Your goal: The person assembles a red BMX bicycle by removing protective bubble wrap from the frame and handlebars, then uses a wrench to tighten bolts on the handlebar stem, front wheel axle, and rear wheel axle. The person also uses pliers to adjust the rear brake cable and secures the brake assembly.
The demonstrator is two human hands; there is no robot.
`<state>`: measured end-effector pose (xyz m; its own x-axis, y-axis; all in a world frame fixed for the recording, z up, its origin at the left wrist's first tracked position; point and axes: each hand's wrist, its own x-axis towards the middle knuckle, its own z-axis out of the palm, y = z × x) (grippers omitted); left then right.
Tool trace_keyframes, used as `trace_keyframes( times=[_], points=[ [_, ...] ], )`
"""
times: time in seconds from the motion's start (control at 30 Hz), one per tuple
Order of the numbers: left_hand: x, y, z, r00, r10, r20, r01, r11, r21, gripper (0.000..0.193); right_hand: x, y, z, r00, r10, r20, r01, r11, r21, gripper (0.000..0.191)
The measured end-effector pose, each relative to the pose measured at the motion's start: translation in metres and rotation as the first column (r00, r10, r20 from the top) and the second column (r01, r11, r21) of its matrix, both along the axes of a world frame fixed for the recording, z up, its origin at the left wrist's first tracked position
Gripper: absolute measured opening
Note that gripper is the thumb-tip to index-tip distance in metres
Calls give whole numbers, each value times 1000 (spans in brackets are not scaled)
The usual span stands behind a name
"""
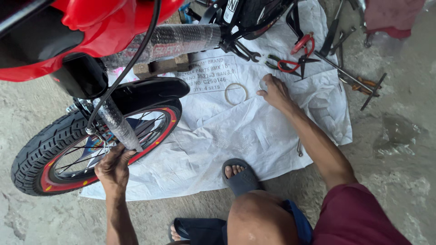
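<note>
My left hand (113, 167) grips the lower end of the bicycle fork leg (119, 128), which is wrapped in clear bubble film, next to the front wheel (50, 145) with its black tyre and red rim. My right hand (274, 92) reaches out over the white woven sack (254, 131) and rests on it, fingers curled at a small item I cannot make out. A tan ring (236, 94) lies just left of that hand. The red bicycle frame (104, 22) hangs over the upper left.
Red-handled pliers (290, 66), scissors (303, 61) and other hand tools (363, 84) lie at the sack's far edge. A wooden block (161, 67) sits under the wrapped frame tube. My sandalled foot (240, 174) rests on the sack's near edge. Concrete floor surrounds it.
</note>
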<state>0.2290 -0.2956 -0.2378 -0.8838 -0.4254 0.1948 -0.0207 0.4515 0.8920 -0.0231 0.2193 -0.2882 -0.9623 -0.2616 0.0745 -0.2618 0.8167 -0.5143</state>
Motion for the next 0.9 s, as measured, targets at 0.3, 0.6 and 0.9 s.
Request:
trace_keyframes(
  times=[0.3,0.6,0.9],
  points=[
    [-7,-6,-2,994,-84,-75,91,992,88,27,-1,-16,27,928,143,345,127,749,-650,48],
    [-16,-5,12,994,-112,0,112,992,61,31,91,-123,123,702,667,249,50,303,-952,39],
    [-24,11,14,974,-115,-196,187,894,407,32,124,-197,158,540,815,210,321,30,-946,31]
  ],
)
